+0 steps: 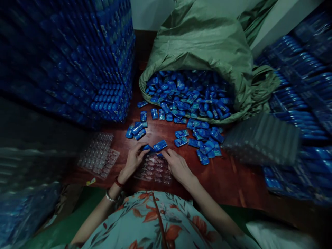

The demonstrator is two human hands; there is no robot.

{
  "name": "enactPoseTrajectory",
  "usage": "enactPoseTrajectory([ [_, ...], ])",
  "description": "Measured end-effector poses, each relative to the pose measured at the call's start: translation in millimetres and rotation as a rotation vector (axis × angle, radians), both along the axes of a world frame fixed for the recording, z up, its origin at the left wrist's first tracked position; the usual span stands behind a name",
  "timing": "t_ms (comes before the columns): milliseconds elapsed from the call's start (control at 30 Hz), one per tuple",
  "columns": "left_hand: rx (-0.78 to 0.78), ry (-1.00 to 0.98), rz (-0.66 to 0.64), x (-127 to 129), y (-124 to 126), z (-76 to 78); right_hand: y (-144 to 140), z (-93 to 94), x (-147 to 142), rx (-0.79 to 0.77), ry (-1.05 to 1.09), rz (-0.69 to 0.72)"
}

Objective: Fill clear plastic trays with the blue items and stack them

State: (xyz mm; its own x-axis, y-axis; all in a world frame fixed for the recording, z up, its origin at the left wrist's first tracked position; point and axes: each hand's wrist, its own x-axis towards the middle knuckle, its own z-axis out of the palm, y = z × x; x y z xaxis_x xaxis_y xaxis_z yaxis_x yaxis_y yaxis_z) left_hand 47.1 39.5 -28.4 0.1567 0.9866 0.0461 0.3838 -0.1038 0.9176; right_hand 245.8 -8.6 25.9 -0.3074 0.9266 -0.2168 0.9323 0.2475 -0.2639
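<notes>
My left hand [134, 159] pinches a small blue packaged item [147, 148] over the far left edge of a clear plastic blister tray [155, 170]. On the tray's far right side, my right hand [178, 165] has its fingertips closed on another blue item [160, 155], which is partly hidden. The tray lies flat on the red-brown table, its visible cavities clear. Just beyond my fingers rests a loose blue packet [160, 145]. More blue packets [138, 128] lie in a small group to the left, and a larger pile [207, 136] spreads to the right.
A green woven sack [199, 38] lies at the back, its mouth open and full of blue packets. Filled trays stand in a tall stack [111, 100] at left and another [298, 100] at right. Clear trays [98, 155] sit left; stacked grey-looking trays [264, 138] sit right.
</notes>
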Motion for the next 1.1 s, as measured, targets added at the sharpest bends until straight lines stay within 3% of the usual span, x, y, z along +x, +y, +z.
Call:
enactPoseTrajectory([
  [167, 0.170, 0.232, -0.008, -2.1, -5.7, 9.3, 8.0, 10.7, -3.9, -0.026, -0.032, 0.038],
  [300, 0.108, 0.253, -0.025, -9.6, -10.8, 11.3, 4.4, 12.8, -11.6, -0.003, -0.067, 0.042],
  [633, 0.160, 0.300, -0.311, -12.7, -35.1, 16.1, 7.2, 9.9, -16.3, -0.009, -0.139, 0.084],
  [867, 0.184, 0.714, -0.340, 11.5, -9.5, 11.0, 4.7, 9.0, -16.9, -0.020, -0.145, 0.065],
  [1000, 0.157, 0.737, -0.441, 19.8, 8.2, 8.4, 5.9, 6.3, -17.7, 0.000, -0.128, 0.045],
  [1100, 0.184, 0.696, -0.481, 10.4, 16.2, 9.1, 6.5, 5.5, -17.5, 0.009, -0.119, 0.052],
])
